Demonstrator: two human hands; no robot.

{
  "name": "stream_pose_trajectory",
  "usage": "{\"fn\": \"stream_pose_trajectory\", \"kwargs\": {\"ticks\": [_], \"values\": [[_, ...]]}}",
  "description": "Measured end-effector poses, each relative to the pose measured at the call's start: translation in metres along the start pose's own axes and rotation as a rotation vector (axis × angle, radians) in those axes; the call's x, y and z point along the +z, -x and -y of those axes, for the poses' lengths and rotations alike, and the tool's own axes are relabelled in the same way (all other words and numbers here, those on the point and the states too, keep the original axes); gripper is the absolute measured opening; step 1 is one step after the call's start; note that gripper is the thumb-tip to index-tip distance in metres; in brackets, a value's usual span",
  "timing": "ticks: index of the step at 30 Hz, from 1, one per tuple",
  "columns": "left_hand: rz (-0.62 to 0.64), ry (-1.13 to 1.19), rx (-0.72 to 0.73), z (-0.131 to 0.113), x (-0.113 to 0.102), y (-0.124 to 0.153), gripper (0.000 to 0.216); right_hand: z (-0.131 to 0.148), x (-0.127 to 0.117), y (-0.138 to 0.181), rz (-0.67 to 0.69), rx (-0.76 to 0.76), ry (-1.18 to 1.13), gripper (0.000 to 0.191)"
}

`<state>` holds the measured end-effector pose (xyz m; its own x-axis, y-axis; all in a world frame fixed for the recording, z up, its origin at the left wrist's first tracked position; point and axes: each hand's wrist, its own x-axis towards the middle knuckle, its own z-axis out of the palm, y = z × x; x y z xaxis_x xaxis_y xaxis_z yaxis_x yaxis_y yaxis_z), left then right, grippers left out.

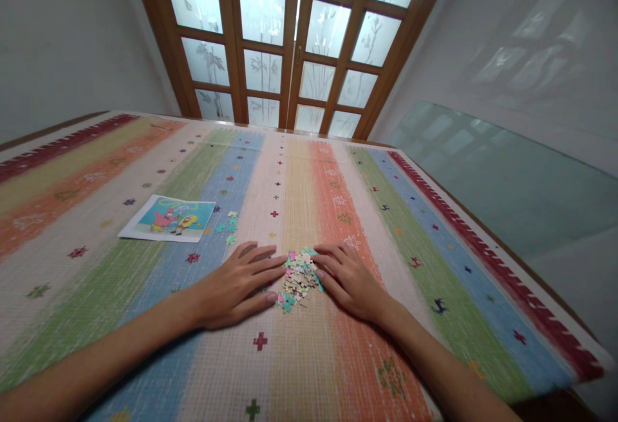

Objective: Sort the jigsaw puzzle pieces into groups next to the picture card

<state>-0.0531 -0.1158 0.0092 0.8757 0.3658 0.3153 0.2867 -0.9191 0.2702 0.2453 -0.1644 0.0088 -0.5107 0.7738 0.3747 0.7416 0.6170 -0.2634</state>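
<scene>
We've got the puzzle pieces heaped mid-bench, left hand and right hand flat either side, fingers spread and touching the heap, pinching nothing. Looks like the corralling step; next we'd probably need to spread them out for sorting.

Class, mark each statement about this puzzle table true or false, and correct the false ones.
1. Both hands lie flat on either side of the pile of puzzle pieces. True.
2. The left hand holds the picture card. False: the card lies apart on the striped cloth.
3. A few loose pieces lie beside the card. True.
4. The right hand is clenched in a fist. False: its fingers are stretched out.
</scene>
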Motion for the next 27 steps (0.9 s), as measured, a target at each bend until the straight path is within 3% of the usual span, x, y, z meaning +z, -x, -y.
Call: {"fn": "stream_pose_trajectory", "kwargs": {"ticks": [17, 23, 27], "values": [[-0.015, -0.075, -0.023, 0.0, 0.002, -0.004, 0.038, 0.0, 0.0, -0.001, 0.006, 0.007, -0.019, 0.027], [-0.096, 0.001, -0.032, -0.002, -0.006, -0.006, 0.026, 0.0, 0.0, 0.0, 0.007, 0.001, -0.015, 0.027], [-0.253, 0.052, -0.106, 0.006, -0.011, -0.005, 0.019, -0.001, 0.0, 0.0, 0.006, -0.01, -0.018, 0.027]]}}
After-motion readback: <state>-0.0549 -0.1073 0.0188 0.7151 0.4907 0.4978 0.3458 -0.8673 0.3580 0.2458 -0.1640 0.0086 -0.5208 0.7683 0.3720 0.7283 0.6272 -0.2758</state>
